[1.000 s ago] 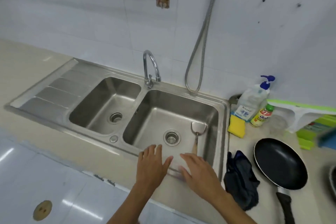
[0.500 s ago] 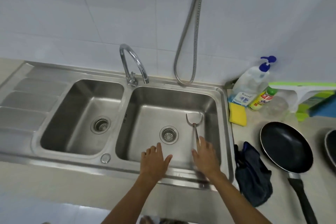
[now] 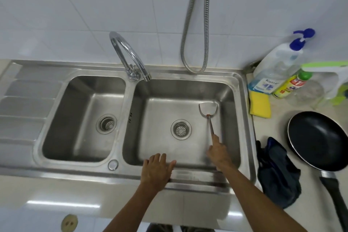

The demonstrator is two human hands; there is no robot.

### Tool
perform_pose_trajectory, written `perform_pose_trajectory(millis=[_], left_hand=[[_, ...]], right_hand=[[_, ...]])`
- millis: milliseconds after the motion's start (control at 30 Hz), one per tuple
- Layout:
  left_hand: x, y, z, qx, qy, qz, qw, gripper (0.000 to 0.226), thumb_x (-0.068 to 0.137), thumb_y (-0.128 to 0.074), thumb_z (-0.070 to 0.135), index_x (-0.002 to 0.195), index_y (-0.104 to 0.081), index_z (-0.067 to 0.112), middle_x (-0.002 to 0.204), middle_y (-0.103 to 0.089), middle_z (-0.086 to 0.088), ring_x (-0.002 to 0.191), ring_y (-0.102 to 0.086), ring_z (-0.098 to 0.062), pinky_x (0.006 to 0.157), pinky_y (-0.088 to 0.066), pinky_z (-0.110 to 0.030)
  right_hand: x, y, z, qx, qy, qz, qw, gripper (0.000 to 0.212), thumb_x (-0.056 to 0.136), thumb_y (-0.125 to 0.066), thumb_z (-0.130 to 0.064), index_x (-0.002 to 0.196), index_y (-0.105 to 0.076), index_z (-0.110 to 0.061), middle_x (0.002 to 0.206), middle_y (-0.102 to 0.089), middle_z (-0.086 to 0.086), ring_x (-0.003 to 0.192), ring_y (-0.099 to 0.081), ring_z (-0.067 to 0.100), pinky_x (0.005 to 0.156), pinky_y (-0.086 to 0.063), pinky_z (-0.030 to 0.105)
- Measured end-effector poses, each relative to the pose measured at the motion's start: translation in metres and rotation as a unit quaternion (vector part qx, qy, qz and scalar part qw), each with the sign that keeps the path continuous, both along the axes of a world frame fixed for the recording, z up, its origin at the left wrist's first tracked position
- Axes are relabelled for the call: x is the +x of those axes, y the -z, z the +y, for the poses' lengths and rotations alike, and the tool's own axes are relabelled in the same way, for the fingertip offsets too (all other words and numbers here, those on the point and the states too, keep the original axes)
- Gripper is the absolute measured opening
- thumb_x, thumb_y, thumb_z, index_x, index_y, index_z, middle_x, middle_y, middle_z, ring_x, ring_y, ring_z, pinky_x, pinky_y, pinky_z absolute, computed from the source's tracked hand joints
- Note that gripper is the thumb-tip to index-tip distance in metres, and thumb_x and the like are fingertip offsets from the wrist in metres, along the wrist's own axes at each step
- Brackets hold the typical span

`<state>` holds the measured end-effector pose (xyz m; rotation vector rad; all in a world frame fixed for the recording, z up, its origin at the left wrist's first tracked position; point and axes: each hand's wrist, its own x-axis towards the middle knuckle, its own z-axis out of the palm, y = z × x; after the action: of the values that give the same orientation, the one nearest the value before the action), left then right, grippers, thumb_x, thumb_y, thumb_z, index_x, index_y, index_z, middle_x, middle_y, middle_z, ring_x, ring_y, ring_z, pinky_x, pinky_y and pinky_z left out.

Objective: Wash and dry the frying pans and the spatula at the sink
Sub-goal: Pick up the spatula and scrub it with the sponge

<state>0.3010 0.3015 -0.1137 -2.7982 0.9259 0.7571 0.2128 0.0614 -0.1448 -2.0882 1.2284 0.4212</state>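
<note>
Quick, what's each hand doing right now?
Left hand: open, flat on the sink rim.
Right hand: holds the spatula handle.

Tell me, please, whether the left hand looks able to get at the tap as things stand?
Probably yes. The left hand rests flat and empty on the front rim of the sink, and the basin between it and the tap holds only the spatula, off to the right in the right hand.
</note>
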Motion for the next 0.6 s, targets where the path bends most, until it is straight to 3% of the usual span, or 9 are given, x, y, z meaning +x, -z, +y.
perform_pose_trajectory(millis=[67, 167, 267, 433, 600], left_hand=[[0.0, -0.005, -0.002, -0.005, 0.007, 0.014, 1.0, 0.072, 0.094, -0.022, 0.065, 0.113, -0.072, 0.018, 0.109, -0.074, -0.003, 0.102, -0.07, -0.027, 0.082, -0.054, -0.046], [0.003, -0.011, -0.003, 0.006, 0.033, 0.01, 0.999, 0.092, 0.086, 0.006, 0.067, 0.137, -0.055, 0.021, 0.139, -0.06, -0.001, 0.131, -0.053, -0.024, 0.104, -0.04, -0.045], [0.003, -0.014, -0.001, 0.016, 0.065, 0.025, 0.997, 0.1, 0.08, 0.013, 0.069, 0.144, -0.047, 0.021, 0.147, -0.052, -0.002, 0.136, -0.047, -0.025, 0.109, -0.035, -0.044], [0.058, -0.029, -0.008, -0.006, 0.091, 0.044, 0.995, 0.09, 0.091, -0.006, 0.076, 0.152, -0.036, 0.019, 0.159, -0.037, -0.009, 0.146, -0.035, -0.027, 0.117, -0.027, -0.045], [0.15, -0.068, -0.035, -0.078, 0.093, -0.039, 0.992, 0.077, 0.1, -0.032, 0.065, 0.156, -0.028, 0.013, 0.164, -0.027, -0.016, 0.15, -0.029, -0.034, 0.12, -0.026, -0.049]], right_hand=[[0.001, 0.001, -0.001, -0.017, -0.004, -0.002, 1.0, 0.058, 0.096, -0.044, -0.009, 0.152, -0.03, -0.018, 0.107, -0.069, 0.019, 0.095, -0.068, 0.037, 0.084, -0.059, 0.046], [0.004, -0.006, 0.004, -0.036, -0.01, -0.002, 0.999, 0.057, 0.096, -0.044, -0.006, 0.152, -0.034, -0.013, 0.104, -0.069, 0.02, 0.094, -0.068, 0.037, 0.084, -0.058, 0.043], [0.003, -0.017, 0.012, -0.042, -0.009, 0.009, 0.999, 0.059, 0.095, -0.044, -0.006, 0.153, -0.036, -0.015, 0.109, -0.069, 0.02, 0.101, -0.067, 0.037, 0.088, -0.057, 0.043], [0.007, -0.065, 0.039, -0.042, -0.039, -0.02, 0.998, 0.063, 0.092, -0.045, -0.005, 0.153, -0.037, -0.02, 0.104, -0.069, 0.018, 0.097, -0.065, 0.036, 0.084, -0.055, 0.041], [0.015, -0.111, 0.082, -0.057, -0.076, -0.074, 0.993, 0.053, 0.099, -0.045, -0.01, 0.15, -0.038, -0.021, 0.106, -0.071, 0.015, 0.097, -0.065, 0.033, 0.081, -0.051, 0.041]])
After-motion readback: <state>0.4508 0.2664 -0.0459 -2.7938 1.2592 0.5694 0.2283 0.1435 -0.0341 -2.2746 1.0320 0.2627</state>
